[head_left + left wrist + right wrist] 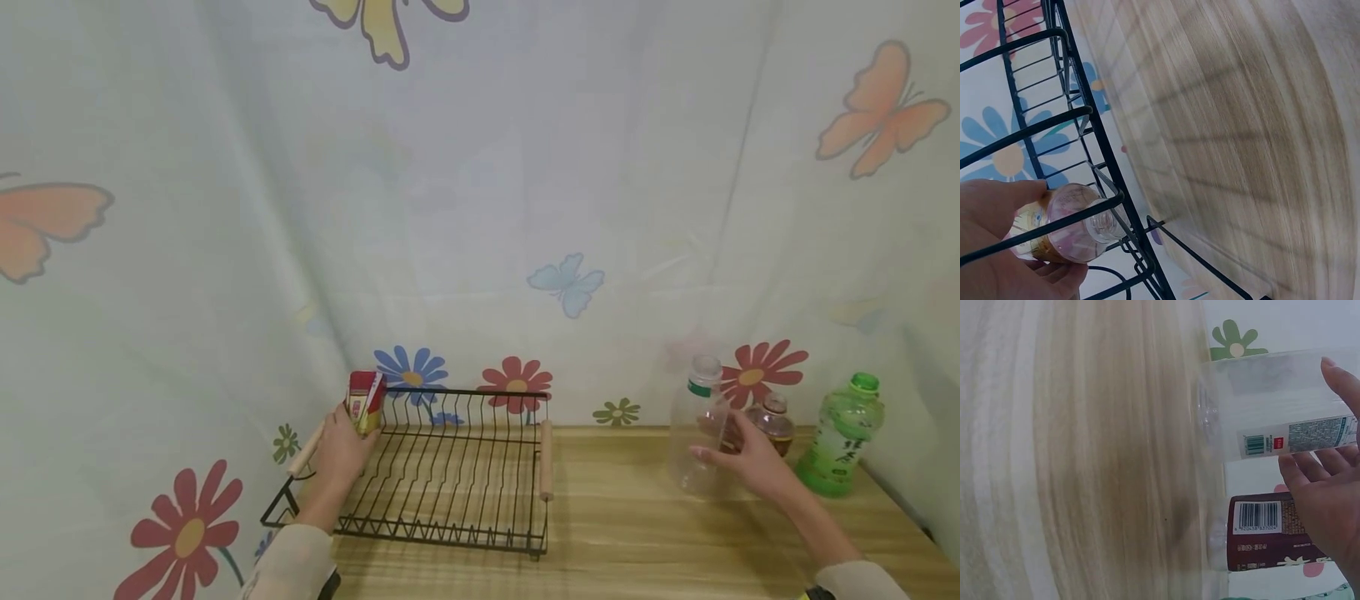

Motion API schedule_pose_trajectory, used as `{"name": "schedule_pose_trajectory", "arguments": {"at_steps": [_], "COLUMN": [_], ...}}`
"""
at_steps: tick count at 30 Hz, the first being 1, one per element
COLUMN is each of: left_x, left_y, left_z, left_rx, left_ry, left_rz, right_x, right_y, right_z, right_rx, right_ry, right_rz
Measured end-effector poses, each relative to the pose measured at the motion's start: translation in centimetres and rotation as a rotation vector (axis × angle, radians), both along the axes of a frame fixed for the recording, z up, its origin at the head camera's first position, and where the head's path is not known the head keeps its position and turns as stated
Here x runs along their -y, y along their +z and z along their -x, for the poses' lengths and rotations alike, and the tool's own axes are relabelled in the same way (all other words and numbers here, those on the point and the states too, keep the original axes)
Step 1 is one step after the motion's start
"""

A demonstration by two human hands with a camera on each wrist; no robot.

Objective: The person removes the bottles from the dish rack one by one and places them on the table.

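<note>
In the head view my left hand grips a small bottle with a red-and-yellow wrap at the left end of the black wire dish rack. The left wrist view shows the bottle's clear, pinkish end behind the rack's wires, with fingers and thumb round its label. At the right, my right hand has its thumb and fingers round the side of a tall clear plastic bottle, which stands upright. A brown-labelled bottle stands close beside it, partly hidden by that hand.
A green-capped bottle with green contents or tint stands at the far right. Wooden handles sit on the rack's ends. Behind the wood-grain table hangs a curtain printed with flowers and butterflies.
</note>
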State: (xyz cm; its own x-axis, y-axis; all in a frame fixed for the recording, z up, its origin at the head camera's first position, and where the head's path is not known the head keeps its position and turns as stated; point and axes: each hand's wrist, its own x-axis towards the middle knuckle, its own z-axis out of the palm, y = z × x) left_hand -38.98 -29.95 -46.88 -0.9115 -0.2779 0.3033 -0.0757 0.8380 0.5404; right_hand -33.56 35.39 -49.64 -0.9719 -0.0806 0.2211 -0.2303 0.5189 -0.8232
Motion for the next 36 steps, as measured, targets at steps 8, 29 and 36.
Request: {"name": "schedule_pose_trajectory", "arguments": {"at_steps": [8,29,36], "left_x": [0.0,-0.3,-0.3], "left_y": [0.0,0.0,0.2], "left_z": [-0.3,-0.6,-0.7], "left_rx": [0.014,0.008,0.019], "left_ry": [0.018,0.014,0.027], "left_rz": [-0.003,0.000,-0.017], "right_x": [0.0,0.0,0.0], "right_y": [0.2,-0.8,-1.0], "right_z": [-0.1,-0.4,-0.3], "right_rx": [0.034,0.011,-0.041], "right_ry": [0.019,0.027,0.019], "right_rz": [-0.009,-0.019,-0.025]}}
